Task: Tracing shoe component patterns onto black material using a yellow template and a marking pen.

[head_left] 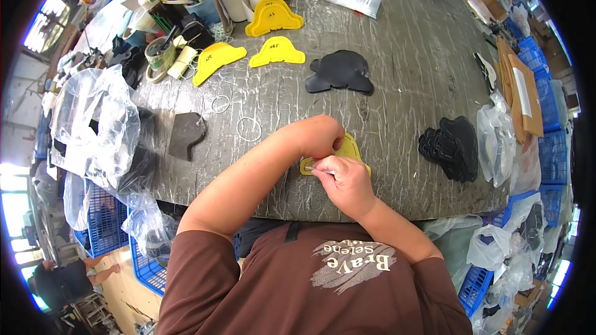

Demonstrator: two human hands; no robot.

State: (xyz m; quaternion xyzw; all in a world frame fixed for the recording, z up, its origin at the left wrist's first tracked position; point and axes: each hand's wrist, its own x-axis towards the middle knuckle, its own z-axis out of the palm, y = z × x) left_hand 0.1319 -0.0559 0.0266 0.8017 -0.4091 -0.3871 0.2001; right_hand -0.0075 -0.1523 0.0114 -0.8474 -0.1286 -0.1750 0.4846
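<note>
A yellow curved template (351, 147) lies on the dark worktable (397, 108) in front of me, partly covered by my hands. My left hand (323, 134) is curled over its far left part, fingers bent down onto it and mostly hidden. Close below, my right hand (345, 185) is closed in a pinch around a slim, pale, pen-like stick (331, 172), its tip at the template's near left lobe. Farther off lies a black piece of similar lobed shape (341, 73). To the right sits a pile of black lobed pieces (452, 149).
Several yellow templates (276, 51) lie toward the back, near cups and tools. Two clear rings (249, 129) and a dark flat piece (186, 135) are at left. Plastic bags (99, 118) crowd the left edge. Cardboard (524, 96) and blue crates (552, 155) stand at right.
</note>
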